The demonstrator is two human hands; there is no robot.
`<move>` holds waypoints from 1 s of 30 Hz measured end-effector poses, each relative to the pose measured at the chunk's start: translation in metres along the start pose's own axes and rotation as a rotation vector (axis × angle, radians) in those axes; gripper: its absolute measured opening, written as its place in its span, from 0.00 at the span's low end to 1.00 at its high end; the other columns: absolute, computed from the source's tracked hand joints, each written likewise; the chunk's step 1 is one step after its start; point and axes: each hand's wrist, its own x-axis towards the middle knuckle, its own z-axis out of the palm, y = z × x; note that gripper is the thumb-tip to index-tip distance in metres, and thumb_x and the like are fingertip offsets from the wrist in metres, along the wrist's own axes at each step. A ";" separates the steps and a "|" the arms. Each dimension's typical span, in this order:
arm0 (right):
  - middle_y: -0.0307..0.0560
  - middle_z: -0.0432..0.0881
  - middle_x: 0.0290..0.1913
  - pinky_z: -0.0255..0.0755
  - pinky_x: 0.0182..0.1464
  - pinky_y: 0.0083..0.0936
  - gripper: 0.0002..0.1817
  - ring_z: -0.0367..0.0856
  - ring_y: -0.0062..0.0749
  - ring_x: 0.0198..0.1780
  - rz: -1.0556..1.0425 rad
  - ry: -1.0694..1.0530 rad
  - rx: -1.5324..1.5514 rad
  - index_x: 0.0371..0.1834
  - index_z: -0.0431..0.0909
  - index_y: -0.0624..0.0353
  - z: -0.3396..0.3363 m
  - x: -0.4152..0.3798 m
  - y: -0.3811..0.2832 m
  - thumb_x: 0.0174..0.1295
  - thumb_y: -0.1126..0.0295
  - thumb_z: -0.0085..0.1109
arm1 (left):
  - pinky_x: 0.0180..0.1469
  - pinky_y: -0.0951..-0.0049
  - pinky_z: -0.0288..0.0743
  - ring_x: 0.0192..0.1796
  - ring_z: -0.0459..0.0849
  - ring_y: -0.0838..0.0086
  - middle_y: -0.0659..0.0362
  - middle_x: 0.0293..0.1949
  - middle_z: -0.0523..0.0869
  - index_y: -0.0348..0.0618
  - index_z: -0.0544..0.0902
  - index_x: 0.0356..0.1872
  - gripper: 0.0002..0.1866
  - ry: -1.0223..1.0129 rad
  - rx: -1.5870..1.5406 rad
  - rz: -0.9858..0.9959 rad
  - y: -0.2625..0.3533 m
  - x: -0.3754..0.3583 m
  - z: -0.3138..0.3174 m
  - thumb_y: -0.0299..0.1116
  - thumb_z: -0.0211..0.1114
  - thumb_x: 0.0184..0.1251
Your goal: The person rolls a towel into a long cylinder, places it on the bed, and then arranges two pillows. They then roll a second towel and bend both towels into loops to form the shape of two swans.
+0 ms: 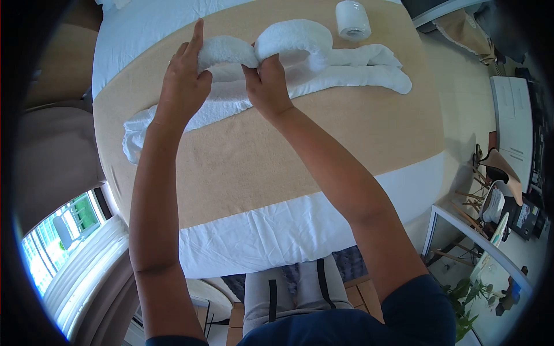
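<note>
A white towel [340, 78] lies in long rolls across the beige bed runner [248, 167]. Its middle part is lifted into two rounded loops. My left hand [186, 83] holds the outer end of the left loop, with the thumb below and the index finger stretched out upward. Between the two loops, my right hand [268, 86] pinches the towel with thumb and fingers. Some fingertips of both hands are hidden behind the towel. The towel's left end is loose and crumpled, and its right end is folded back.
A white cylindrical roll [352, 22] stands on the runner at the far right. White sheet [259, 230] shows along the near edge of the bed. A curtained window [69, 228] is at the left. Chairs [502, 179], a white cabinet [512, 115] and a plant [464, 300] are at the right.
</note>
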 end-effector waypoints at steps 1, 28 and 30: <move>0.54 0.76 0.38 0.69 0.44 0.29 0.13 0.76 0.39 0.40 0.000 0.002 0.000 0.45 0.66 0.67 0.000 0.001 0.001 0.56 0.80 0.51 | 0.55 0.58 0.71 0.48 0.78 0.55 0.46 0.43 0.78 0.48 0.59 0.69 0.43 -0.033 -0.023 0.014 0.004 0.001 -0.005 0.16 0.55 0.44; 0.60 0.79 0.36 0.72 0.44 0.36 0.12 0.79 0.51 0.40 0.016 -0.207 -0.118 0.39 0.75 0.68 -0.025 0.012 -0.001 0.51 0.76 0.58 | 0.61 0.60 0.67 0.58 0.75 0.56 0.47 0.56 0.76 0.46 0.64 0.64 0.40 -0.094 0.045 0.210 0.052 0.025 -0.021 0.42 0.71 0.50; 0.60 0.80 0.40 0.72 0.48 0.35 0.17 0.79 0.50 0.44 0.035 -0.237 -0.068 0.44 0.74 0.69 -0.032 0.013 -0.019 0.52 0.74 0.60 | 0.62 0.59 0.67 0.61 0.74 0.63 0.54 0.56 0.78 0.49 0.74 0.59 0.33 -0.079 0.005 0.135 0.041 0.017 -0.024 0.43 0.72 0.50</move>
